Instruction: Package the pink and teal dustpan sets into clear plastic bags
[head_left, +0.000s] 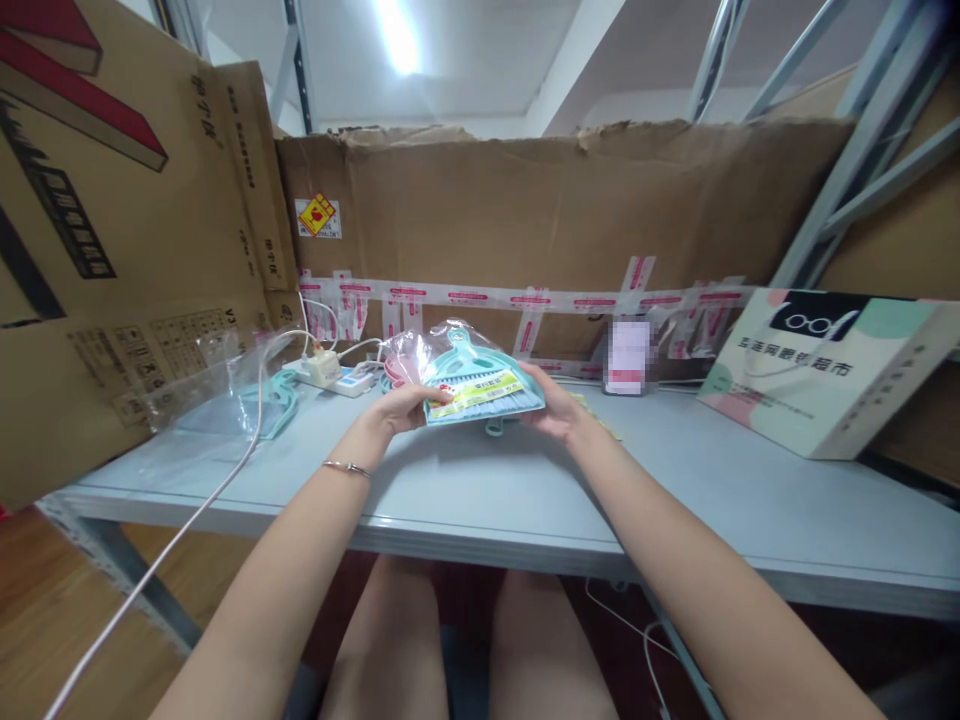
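Between my two hands is a light-blue dustpan and brush set [480, 372], held tilted above the table with its bristles towards me. A yellow-green label runs across its front, and clear plastic shows around it. My left hand [405, 408] grips the left edge, thumb on the label. At the right edge my right hand [553, 402] is closed on the set, its fingertips partly hidden behind it. Just behind the set on the left, something pink in clear plastic [409, 365] is partly covered. A small light-blue loop shows beneath the set.
On the left of the grey table [480, 500] lies a clear plastic bag [225, 400] with light-blue items. Behind are a power strip [352, 380] and white cables. A phone [628, 358] leans against the cardboard [525, 210]. A printed box [817, 375] stands at the right.
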